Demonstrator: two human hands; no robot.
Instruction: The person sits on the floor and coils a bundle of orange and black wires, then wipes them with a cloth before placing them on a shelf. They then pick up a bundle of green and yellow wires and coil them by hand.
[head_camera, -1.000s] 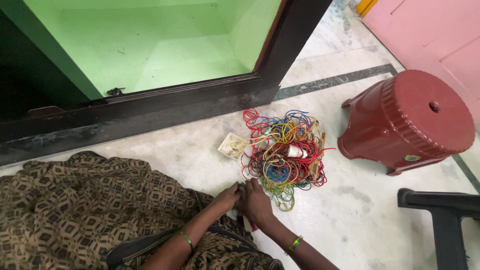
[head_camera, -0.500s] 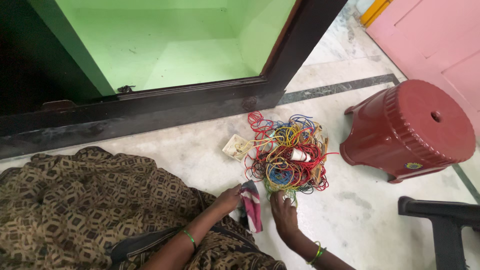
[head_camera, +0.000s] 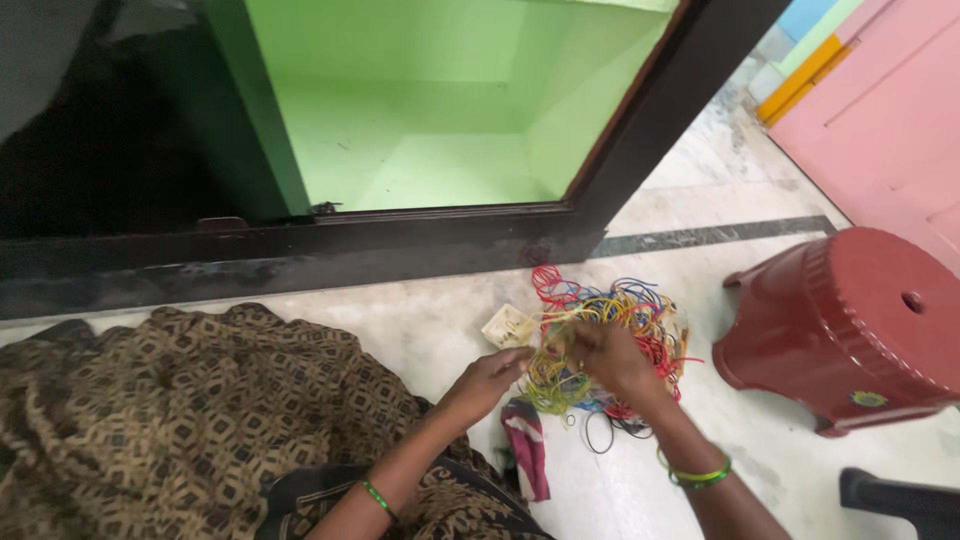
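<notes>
1. A tangled heap of coloured wires (head_camera: 625, 320), red, yellow, blue and green, lies on the pale marble floor (head_camera: 420, 320) just in front of a dark wooden frame (head_camera: 300, 250).
2. The right hand (head_camera: 612, 358) rests on top of the heap with its fingers curled into the strands, gripping a bunch of them.
3. The left hand (head_camera: 490, 378) reaches the heap's near-left edge; its fingers pinch at yellow-green strands there.
4. A small cream switch plate (head_camera: 508, 326) lies flat on the floor, touching the left side of the heap.
5. A red-and-white cloth (head_camera: 528, 450) lies crumpled on the floor below the left hand, near the person's lap.
6. A loose black wire loop (head_camera: 600, 432) lies just beside the cloth, at the heap's near edge.
7. Behind the frame, a green-walled recess (head_camera: 430, 120) opens like a box; nothing shows inside it but bare green surfaces.
8. A dark red plastic stool (head_camera: 850, 330) stands to the right of the heap, close but apart from it.
9. Green bangles circle both wrists, and patterned brown fabric (head_camera: 180, 420) covers the lap at the left.
</notes>
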